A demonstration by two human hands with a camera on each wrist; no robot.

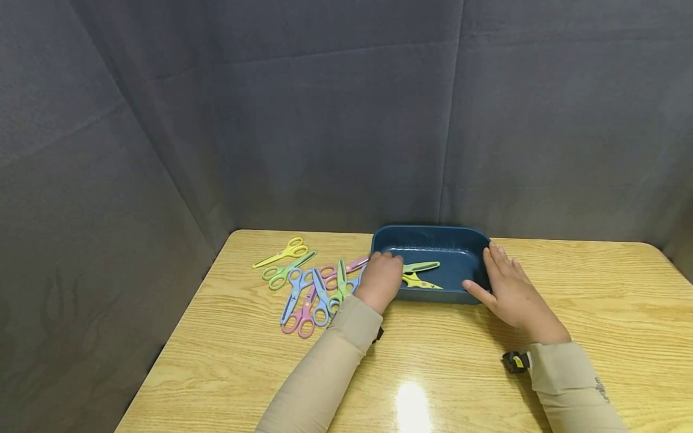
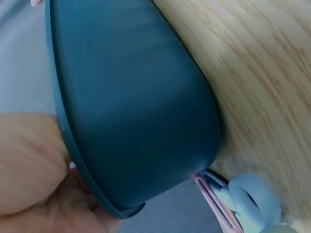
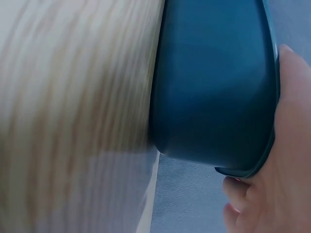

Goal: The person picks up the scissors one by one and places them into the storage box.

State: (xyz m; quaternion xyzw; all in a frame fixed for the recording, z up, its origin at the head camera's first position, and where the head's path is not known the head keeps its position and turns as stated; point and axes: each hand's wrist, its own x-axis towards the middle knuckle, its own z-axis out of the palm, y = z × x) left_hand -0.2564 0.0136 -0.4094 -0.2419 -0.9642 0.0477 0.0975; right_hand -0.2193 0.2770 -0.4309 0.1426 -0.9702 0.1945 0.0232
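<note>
Scissors (image 1: 421, 275) could be spilled if the bin (image 1: 457, 251), gripped by left hand (image 1: 381, 278) and touched by spread right hand (image 1: 511, 290), is tilted.

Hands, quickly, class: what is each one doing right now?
Left hand: grips the left rim of the blue tub.
Right hand: fingers straight, pressed flat against the tub's right end, open.

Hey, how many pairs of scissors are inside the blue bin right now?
2, as far as shows: a green pair and a yellow pair below it, both on the floor of the blue bin. The left hand on the rim may hide more.
</note>
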